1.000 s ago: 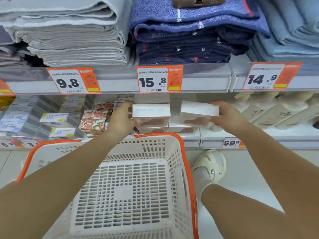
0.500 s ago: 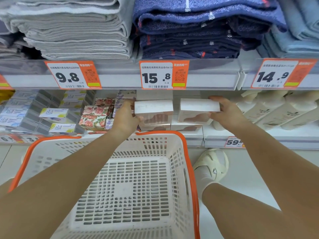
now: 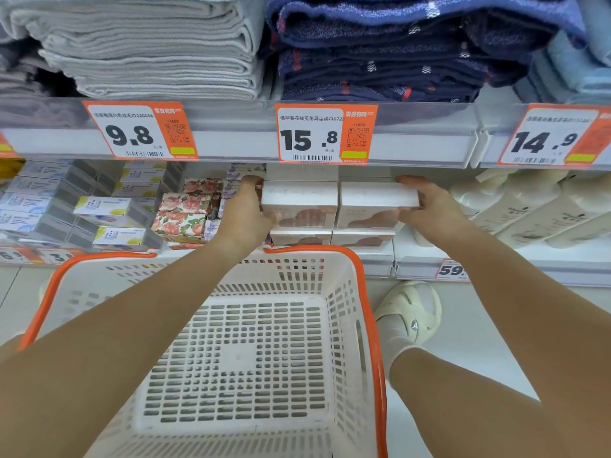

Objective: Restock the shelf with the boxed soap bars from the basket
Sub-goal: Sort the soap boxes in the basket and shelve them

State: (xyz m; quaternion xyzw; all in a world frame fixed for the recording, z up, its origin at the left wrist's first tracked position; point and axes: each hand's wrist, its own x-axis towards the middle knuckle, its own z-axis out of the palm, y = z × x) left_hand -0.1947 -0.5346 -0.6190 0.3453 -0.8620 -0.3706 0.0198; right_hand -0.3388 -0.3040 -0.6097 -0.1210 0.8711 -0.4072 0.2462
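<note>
At the centre of the frame my left hand (image 3: 243,213) grips a white soap box (image 3: 299,203), fingers curled round its left end. Just beside it, my right hand (image 3: 429,209) grips a second soap box (image 3: 377,204), fingers wrapped over its right end. Both boxes rest on two more white boxes (image 3: 330,238) already on the shelf (image 3: 496,262). The white basket (image 3: 211,358) with its orange rim fills the lower middle of the frame.

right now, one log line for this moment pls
left hand: grips white soap box | right hand: grips second white soap box | both atop shelf stack | white orange-rimmed basket: empty
</note>
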